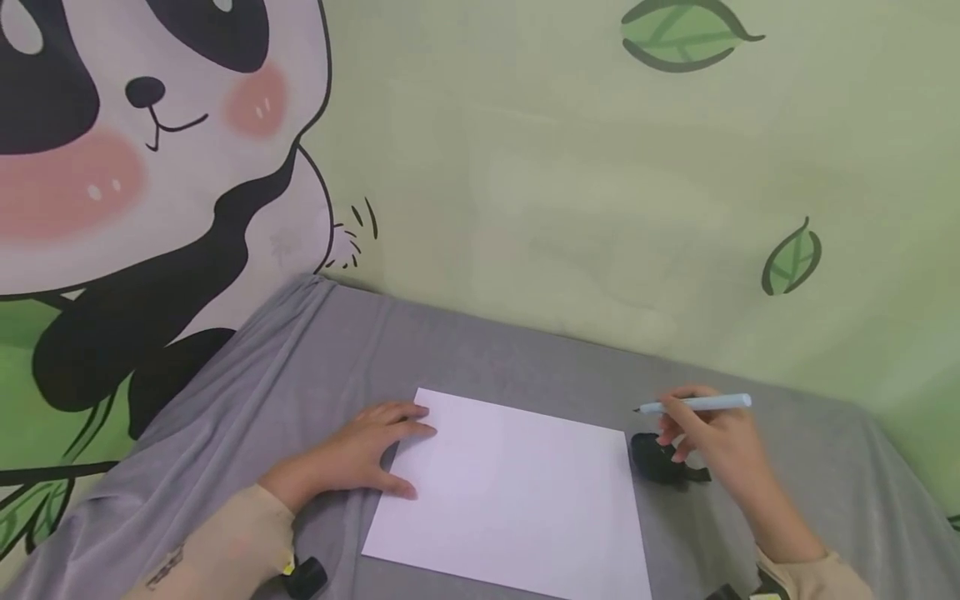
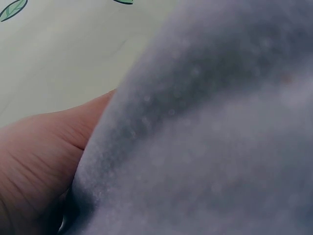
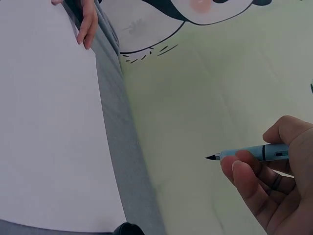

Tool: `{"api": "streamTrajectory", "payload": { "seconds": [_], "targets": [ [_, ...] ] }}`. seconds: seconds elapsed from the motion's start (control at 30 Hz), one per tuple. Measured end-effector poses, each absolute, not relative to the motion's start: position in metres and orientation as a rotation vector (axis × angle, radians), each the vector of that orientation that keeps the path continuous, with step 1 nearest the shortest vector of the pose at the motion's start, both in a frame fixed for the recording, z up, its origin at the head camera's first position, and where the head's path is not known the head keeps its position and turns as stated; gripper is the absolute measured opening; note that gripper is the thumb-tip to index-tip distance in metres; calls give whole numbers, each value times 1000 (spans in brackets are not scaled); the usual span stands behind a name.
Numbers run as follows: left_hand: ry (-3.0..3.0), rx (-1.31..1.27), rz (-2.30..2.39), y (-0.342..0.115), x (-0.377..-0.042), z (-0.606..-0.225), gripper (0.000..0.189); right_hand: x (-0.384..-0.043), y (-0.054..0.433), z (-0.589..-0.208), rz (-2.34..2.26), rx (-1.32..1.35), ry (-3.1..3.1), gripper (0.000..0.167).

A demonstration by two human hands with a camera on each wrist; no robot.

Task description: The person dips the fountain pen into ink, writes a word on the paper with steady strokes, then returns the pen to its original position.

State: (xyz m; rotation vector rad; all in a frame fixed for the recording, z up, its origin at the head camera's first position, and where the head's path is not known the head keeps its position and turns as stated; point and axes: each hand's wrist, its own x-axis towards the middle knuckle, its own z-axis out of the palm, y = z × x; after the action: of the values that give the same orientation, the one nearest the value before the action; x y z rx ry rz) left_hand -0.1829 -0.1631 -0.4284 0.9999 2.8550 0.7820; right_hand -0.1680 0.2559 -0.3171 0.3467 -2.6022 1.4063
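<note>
From my station I see the right hand (image 1: 708,429) pinching a light blue pen (image 1: 712,402), nib (image 3: 212,157) turned leftward, and the left hand (image 1: 363,450) resting, fingers spread, on its side of the white paper (image 1: 517,492) between both hands.

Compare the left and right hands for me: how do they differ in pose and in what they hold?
The left hand rests its spread fingertips on the left side of the white paper; the right hand is off the paper, beyond its right edge. The left hand grips nothing, while the right hand's fingers curl round a light-blue pen. Both hands are bare and come out of beige sleeves.
</note>
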Motion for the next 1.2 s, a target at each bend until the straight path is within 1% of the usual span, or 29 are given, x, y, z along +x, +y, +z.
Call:
{"api": "streamTrajectory", "payload": {
  "seconds": [0.23, 0.5, 0.93, 1.2],
  "targets": [
    [2842, 976, 787, -163, -180, -426, 75, -172, 240, -312, 1341, 368, -2664, 24],
    [2835, 965, 794, -162, -181, -428, 75, -178, 221, -321, 1324, 412, -2674, 19],
    [2838, 982, 790, -164, -182, -430, 75, -183, 193, -341, 1564, 455, -2646, 20],
    [2826, 968, 793, -163, -181, -432, 75, -180, 176, -364, 1736, 382, -2574, 21]
  ]
}}
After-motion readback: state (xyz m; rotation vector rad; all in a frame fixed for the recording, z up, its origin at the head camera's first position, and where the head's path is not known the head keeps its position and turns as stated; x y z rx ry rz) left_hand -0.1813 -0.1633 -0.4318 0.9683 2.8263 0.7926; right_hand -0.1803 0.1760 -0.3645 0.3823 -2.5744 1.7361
